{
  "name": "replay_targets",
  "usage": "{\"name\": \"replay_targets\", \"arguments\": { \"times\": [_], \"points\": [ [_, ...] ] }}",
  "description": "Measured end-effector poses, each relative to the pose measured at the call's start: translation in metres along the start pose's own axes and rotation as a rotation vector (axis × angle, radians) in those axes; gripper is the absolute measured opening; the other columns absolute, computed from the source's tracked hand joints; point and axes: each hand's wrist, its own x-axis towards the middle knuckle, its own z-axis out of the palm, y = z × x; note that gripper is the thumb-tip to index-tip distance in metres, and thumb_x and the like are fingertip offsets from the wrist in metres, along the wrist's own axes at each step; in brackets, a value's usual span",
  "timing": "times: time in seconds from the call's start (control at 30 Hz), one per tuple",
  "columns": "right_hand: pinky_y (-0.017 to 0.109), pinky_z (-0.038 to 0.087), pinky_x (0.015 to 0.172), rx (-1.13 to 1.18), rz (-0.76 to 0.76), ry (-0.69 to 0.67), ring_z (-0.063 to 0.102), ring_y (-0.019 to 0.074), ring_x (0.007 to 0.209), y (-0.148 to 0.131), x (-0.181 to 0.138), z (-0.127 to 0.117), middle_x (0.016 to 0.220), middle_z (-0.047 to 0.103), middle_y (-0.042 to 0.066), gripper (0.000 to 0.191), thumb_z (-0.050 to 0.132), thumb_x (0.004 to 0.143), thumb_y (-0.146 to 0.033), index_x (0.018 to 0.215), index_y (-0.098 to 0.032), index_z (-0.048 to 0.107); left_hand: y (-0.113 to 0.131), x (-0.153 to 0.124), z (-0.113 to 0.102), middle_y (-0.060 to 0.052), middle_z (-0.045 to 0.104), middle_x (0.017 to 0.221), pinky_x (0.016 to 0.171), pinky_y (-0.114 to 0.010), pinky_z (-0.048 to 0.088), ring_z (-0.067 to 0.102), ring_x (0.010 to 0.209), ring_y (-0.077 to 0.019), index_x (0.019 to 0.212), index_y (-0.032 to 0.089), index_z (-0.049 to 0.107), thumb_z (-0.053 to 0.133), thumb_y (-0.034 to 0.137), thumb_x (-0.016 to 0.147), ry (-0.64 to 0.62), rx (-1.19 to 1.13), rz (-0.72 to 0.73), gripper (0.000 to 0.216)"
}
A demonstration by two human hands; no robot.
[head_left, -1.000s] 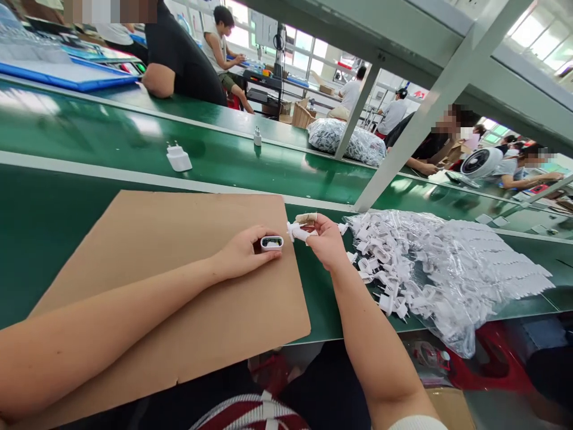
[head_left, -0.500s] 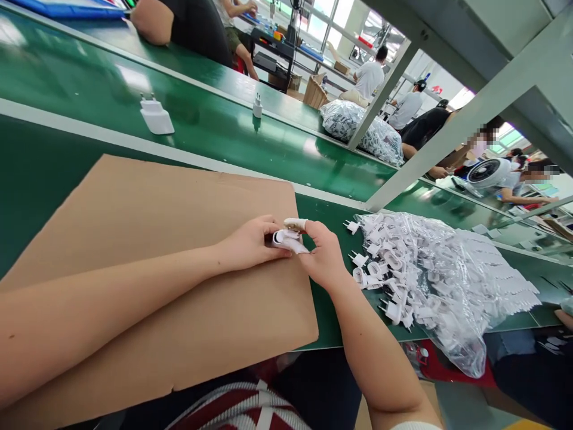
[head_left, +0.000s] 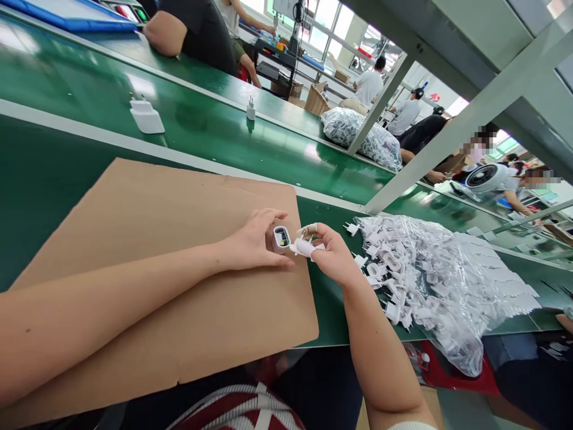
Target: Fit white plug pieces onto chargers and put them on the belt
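Near the right edge of the cardboard sheet (head_left: 224,316), my left hand (head_left: 253,242) curls around a white charger housing (head_left: 281,239). The housing's open end faces right and shows dark parts and a spot of yellow inside. Its thumb and forefinger reach past the housing on either side. Just to the right, my right hand (head_left: 335,254) pinches a white plug cover (head_left: 303,247) a small gap away from that opening. Pale covers sit on fingertips of the right hand. The plug cover's far side is partly hidden by the fingers.
Right of the cardboard, a clear plastic bag (head_left: 452,280) spills many white plug pieces onto the green bench. Across a pale rail, a larger charger (head_left: 147,116) and a smaller one (head_left: 251,108) stand on the green belt. A slanted metal post (head_left: 412,143) rises beyond the bag.
The white pieces, together between both hands before, are now apart. My right hand has moved slightly right with the plug cover, and the housing's open end now shows. My left fingers have spread.
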Motion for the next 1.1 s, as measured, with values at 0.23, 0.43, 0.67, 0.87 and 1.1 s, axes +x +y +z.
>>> {"name": "replay_targets", "arguments": {
  "times": [0.23,0.43,0.67,0.87,1.1],
  "points": [
    [0.031,0.054,0.069,-0.086,-0.156,0.255,0.068,0.0205,0.090,-0.004,0.001,0.005,0.100,0.076,0.003,0.024,0.072,0.074,-0.031,0.097,-0.024,0.072,0.004,0.001,-0.002,-0.006,0.067,0.126,0.101,-0.042,0.054,0.065,0.112,-0.0283,0.142,0.026,0.058,0.076,0.052,0.080,-0.233,-0.192,0.041,0.070],
    [0.038,0.056,0.091,-0.421,-0.454,0.239,0.069,0.0225,0.099,0.007,-0.004,0.012,0.106,0.077,0.004,0.021,0.063,0.088,-0.024,0.107,-0.026,0.073,-0.001,0.004,-0.001,-0.005,0.066,0.100,0.076,-0.036,0.054,0.063,0.085,-0.0223,0.106,0.022,0.067,0.078,0.061,0.078,-0.173,-0.194,-0.006,0.050],
    [0.038,0.055,0.087,-0.665,-0.509,0.195,0.067,0.0250,0.099,0.014,-0.001,0.019,0.106,0.076,0.006,0.026,0.057,0.088,-0.016,0.108,-0.025,0.071,0.004,0.006,-0.002,-0.002,0.064,0.088,0.071,-0.032,0.050,0.060,0.081,-0.0206,0.090,0.021,0.066,0.079,0.058,0.078,-0.167,-0.214,0.022,0.041],
    [0.037,0.056,0.084,-0.680,-0.493,0.199,0.068,0.0254,0.097,0.013,0.002,0.019,0.106,0.077,0.006,0.031,0.057,0.085,-0.015,0.111,-0.025,0.072,0.004,0.006,-0.002,-0.003,0.065,0.089,0.072,-0.033,0.050,0.061,0.082,-0.0220,0.090,0.021,0.067,0.080,0.060,0.075,-0.159,-0.224,0.004,0.045],
    [0.045,0.048,0.116,-0.710,-0.527,0.227,0.069,0.0213,0.084,0.019,0.009,0.020,0.086,0.074,-0.001,0.027,0.057,0.074,-0.010,0.091,-0.027,0.070,0.006,0.006,-0.002,-0.003,0.065,0.088,0.070,-0.033,0.051,0.061,0.082,-0.0222,0.088,0.020,0.067,0.081,0.058,0.074,-0.153,-0.227,0.009,0.042]
  ]
}}
